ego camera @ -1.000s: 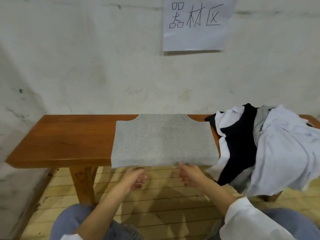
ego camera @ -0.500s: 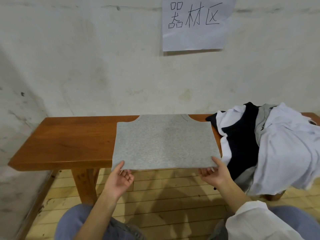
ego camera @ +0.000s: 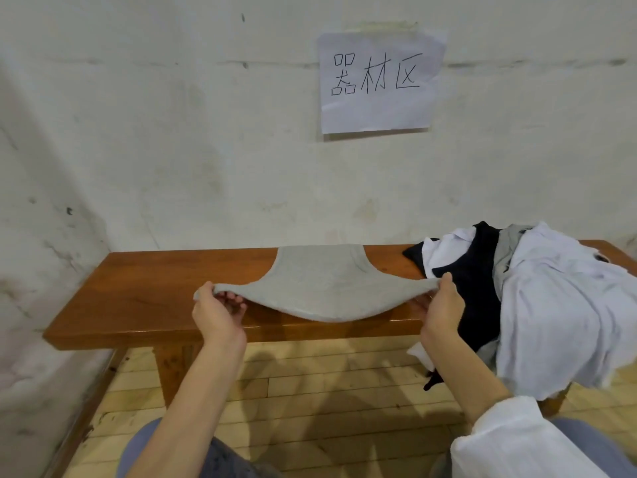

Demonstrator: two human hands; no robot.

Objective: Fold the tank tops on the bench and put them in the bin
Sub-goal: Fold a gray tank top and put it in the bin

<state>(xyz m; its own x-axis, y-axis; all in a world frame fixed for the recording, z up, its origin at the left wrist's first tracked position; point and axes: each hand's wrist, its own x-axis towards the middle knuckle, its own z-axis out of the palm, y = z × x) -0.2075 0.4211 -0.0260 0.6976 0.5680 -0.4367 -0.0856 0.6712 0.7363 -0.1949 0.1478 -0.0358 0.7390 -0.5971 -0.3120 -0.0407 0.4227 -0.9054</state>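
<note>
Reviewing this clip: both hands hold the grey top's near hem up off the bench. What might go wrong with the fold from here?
1. The grey tank top sags in the middle between the left hand and right hand; laid over like that, the fold may land creased or uneven.
2. The right hand sits close beside the clothes pile, which hangs over the bench edge; a snag may drag garments onto the floor.

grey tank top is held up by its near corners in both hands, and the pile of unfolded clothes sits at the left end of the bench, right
Not quite. In the head view the pile of unfolded clothes sits at the right end of the bench. The rest holds: left hand and right hand pinch the near corners of the grey tank top.
</note>
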